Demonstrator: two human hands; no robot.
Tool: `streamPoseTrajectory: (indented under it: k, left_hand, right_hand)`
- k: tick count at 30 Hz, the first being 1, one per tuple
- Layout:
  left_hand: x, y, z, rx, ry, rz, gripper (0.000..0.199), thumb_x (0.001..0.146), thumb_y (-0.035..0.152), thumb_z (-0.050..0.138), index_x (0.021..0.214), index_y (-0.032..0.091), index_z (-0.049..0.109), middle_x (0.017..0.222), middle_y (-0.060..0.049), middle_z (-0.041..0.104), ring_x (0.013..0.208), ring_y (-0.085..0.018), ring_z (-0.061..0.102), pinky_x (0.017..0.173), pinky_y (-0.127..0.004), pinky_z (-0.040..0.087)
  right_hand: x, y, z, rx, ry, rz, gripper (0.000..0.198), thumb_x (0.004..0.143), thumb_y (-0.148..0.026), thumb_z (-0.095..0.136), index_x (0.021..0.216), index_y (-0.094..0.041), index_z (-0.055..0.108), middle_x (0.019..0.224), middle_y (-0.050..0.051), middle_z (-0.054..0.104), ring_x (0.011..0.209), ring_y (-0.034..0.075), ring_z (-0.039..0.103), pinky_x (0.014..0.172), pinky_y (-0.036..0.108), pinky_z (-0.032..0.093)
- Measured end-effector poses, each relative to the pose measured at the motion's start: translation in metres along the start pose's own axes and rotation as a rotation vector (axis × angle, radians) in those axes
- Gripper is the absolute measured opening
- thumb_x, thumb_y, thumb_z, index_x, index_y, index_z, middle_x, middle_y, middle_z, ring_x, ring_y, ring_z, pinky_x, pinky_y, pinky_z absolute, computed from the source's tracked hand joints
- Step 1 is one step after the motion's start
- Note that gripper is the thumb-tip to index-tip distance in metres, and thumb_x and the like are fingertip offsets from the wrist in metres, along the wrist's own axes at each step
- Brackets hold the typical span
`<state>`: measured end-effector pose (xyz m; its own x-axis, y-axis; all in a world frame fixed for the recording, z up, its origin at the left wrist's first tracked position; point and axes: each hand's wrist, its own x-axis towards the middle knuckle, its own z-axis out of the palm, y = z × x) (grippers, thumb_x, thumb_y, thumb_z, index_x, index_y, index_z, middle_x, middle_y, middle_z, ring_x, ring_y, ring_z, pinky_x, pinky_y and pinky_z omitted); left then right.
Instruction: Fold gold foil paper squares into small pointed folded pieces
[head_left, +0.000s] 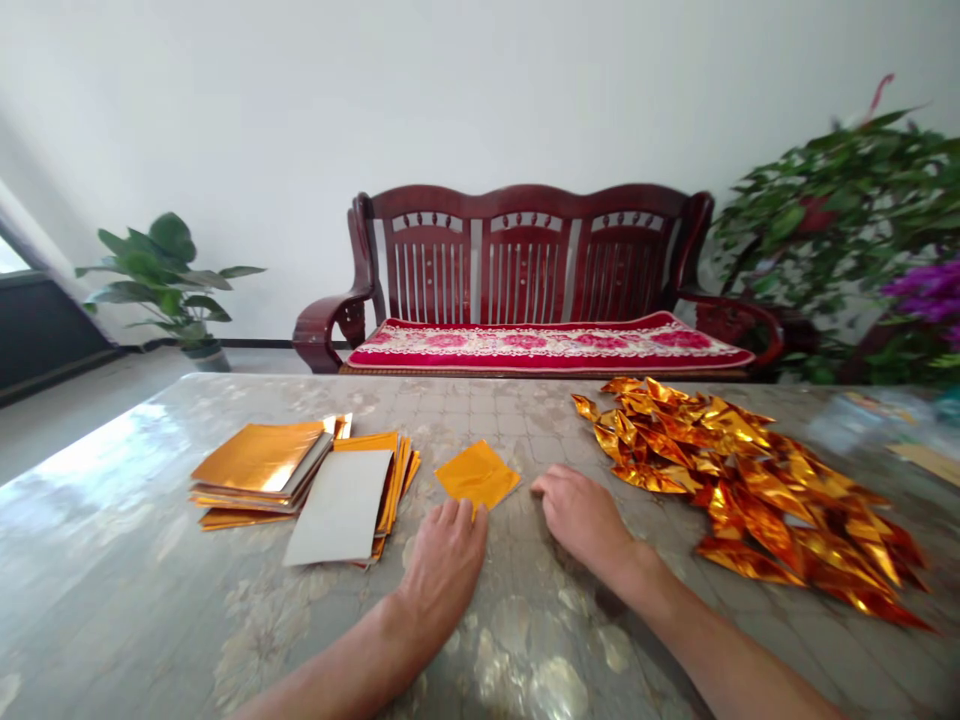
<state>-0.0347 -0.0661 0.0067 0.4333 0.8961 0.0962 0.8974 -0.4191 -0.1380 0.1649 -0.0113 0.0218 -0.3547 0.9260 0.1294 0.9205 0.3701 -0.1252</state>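
A square of gold foil paper (480, 472) lies on the table, turned so that one corner faces me. My left hand (448, 550) is closed at its near corner, fingertips and thumb on the paper. To the right of the sheet, apart from it, my right hand (585, 515) rests low over the table with its fingers curled together; nothing shows in them. On the left are a stack of gold foil sheets (259, 455) and, beside it, a second stack topped by a pale grey sheet (341, 505). A heap of folded gold foil pieces (750, 480) spreads out on the right.
The table (150, 600) has a glossy patterned cover. Clear plastic wrapping (862, 422) lies at its right end. Beyond the table stands a dark red wooden bench (525, 250) with a floral seat cover. Potted plants (169, 280) flank it.
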Motion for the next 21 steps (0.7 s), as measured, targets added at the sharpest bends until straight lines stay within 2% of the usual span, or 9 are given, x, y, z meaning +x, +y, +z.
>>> streamPoseTrajectory:
  k: [5, 10, 16, 21]
  left_hand:
    - [-0.001, 0.004, -0.002, -0.098, 0.011, 0.01, 0.025, 0.092, 0.013, 0.052, 0.115, 0.019, 0.059, 0.101, -0.008, 0.061, 0.092, -0.025, 0.058, 0.08, -0.038, 0.051]
    - [-0.002, 0.01, -0.003, -0.181, 0.017, 0.026, 0.03, 0.091, 0.013, 0.05, 0.119, 0.021, 0.057, 0.103, -0.006, 0.06, 0.091, -0.024, 0.057, 0.081, -0.038, 0.051]
    - [-0.002, 0.017, -0.003, -0.225, 0.019, 0.052, 0.026, 0.093, 0.013, 0.045, 0.113, 0.021, 0.059, 0.1, -0.006, 0.061, 0.089, -0.022, 0.058, 0.079, -0.036, 0.052]
    - [-0.002, 0.017, -0.005, -0.295, 0.011, 0.064, 0.02, 0.096, 0.019, 0.046, 0.106, 0.023, 0.062, 0.097, -0.005, 0.062, 0.087, -0.02, 0.061, 0.077, -0.032, 0.053]
  right_hand:
    - [0.006, 0.002, 0.011, 0.177, 0.057, 0.032, 0.029, 0.095, -0.018, 0.045, 0.1, -0.022, 0.074, 0.098, 0.005, 0.067, 0.097, 0.016, 0.062, 0.084, 0.024, 0.041]
    - [0.01, -0.008, 0.02, 0.177, 0.142, 0.056, 0.023, 0.094, -0.036, 0.055, 0.104, -0.023, 0.071, 0.1, 0.005, 0.064, 0.1, 0.02, 0.058, 0.083, 0.027, 0.041]
    - [0.016, -0.011, 0.025, 0.183, 0.211, 0.093, 0.015, 0.082, -0.029, 0.066, 0.096, -0.022, 0.068, 0.102, 0.005, 0.064, 0.097, 0.022, 0.055, 0.084, 0.032, 0.042]
    - [0.019, -0.012, 0.03, 0.347, 0.23, 0.134, 0.01, 0.078, -0.019, 0.062, 0.087, -0.022, 0.063, 0.089, 0.001, 0.068, 0.088, 0.02, 0.058, 0.076, 0.03, 0.043]
